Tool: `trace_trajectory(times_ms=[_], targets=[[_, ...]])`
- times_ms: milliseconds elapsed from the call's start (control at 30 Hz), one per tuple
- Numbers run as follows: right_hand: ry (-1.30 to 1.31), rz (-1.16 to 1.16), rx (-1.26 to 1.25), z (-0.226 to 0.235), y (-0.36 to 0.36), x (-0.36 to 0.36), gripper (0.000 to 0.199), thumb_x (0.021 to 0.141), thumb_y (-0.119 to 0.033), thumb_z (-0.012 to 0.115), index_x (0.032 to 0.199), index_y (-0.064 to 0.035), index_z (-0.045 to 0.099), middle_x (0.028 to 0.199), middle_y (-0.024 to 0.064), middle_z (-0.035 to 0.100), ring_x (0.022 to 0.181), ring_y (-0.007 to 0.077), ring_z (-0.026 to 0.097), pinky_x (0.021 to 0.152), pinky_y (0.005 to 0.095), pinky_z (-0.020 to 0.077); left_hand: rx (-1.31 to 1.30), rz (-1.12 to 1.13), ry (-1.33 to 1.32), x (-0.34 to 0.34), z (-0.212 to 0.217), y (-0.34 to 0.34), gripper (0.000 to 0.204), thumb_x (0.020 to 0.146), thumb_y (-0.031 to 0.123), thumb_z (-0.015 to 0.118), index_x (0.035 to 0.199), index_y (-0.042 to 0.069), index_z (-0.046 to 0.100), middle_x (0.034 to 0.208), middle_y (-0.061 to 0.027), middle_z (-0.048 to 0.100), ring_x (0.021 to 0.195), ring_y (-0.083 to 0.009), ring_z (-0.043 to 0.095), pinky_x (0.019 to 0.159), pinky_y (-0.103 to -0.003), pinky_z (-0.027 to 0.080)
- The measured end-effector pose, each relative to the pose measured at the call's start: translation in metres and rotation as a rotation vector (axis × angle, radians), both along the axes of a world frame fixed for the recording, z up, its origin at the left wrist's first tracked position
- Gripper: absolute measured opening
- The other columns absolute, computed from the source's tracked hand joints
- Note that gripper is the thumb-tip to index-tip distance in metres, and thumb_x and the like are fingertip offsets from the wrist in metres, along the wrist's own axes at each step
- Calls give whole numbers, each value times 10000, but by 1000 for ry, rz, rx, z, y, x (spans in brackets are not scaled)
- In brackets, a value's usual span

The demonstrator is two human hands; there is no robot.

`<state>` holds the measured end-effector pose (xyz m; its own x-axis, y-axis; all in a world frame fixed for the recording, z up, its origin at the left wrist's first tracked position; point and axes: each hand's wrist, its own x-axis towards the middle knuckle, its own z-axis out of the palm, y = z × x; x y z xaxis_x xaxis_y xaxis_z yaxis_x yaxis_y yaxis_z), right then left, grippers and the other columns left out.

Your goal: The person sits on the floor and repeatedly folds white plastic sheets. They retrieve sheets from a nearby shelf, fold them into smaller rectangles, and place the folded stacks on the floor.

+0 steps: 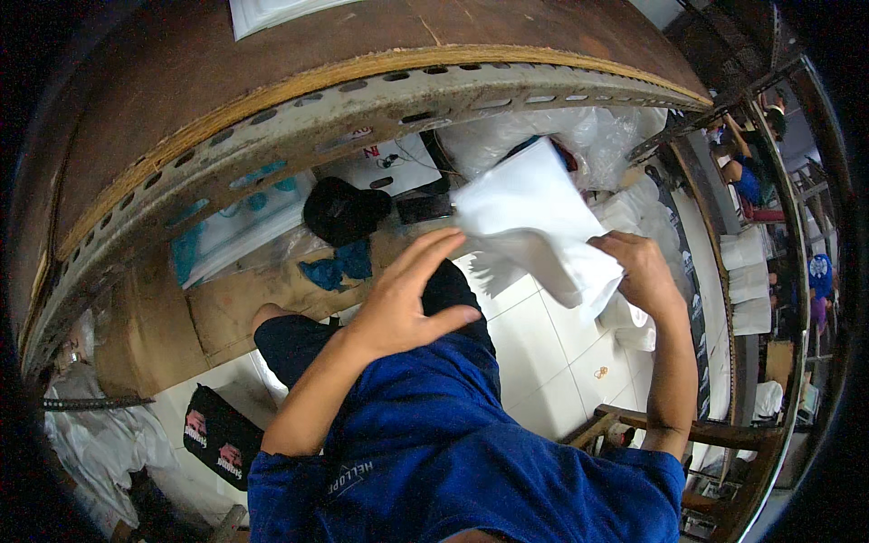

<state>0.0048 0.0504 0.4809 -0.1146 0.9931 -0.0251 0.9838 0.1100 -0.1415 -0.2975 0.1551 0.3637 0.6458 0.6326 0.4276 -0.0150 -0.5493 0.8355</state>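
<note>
My right hand [644, 271] grips a stack of thin white sheets [525, 195] by its near right corner, thumb and fingers closed on it. The stack is bent and its lower edges fan apart; whether it is paper or plastic I cannot tell. Close to the stack's left edge is my left hand [398, 308], its fingers stretched out and thumb spread, with nothing in it. Its fingertips come very near the sheets; contact is unclear. Both hands are in front of the table edge, over my lap and the tiled floor.
Across the top runs a brown tabletop [362, 32] with a slotted metal edge [425, 100]. Below it are a black cap [346, 211], clear plastic bags [602, 136] and cardboard [244, 312]. A black bag [222, 439] lies lower left; a wooden chair [724, 434] stands right. Other people [747, 172] sit far right.
</note>
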Motion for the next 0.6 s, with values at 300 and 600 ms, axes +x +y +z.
trace_trajectory(times_ms=[300,600], targets=[[28,111,86,44,-7,-47,301,671,-26,650,971,-29,672,891,154,689,815,343,668,741,400,540,162,-7,-70,44,12,-16,953,720,335,809,1454,12,295,1339,-272,474,1230,-408,487,1062,-467,375],[-14,86,36,58,-8,-87,394,595,33,645,980,-45,677,880,140,688,819,337,666,716,426,530,-447,-369,-309,42,5,1,560,776,-45,635,1309,70,512,1021,-101,677,906,-133,629,791,-284,512]])
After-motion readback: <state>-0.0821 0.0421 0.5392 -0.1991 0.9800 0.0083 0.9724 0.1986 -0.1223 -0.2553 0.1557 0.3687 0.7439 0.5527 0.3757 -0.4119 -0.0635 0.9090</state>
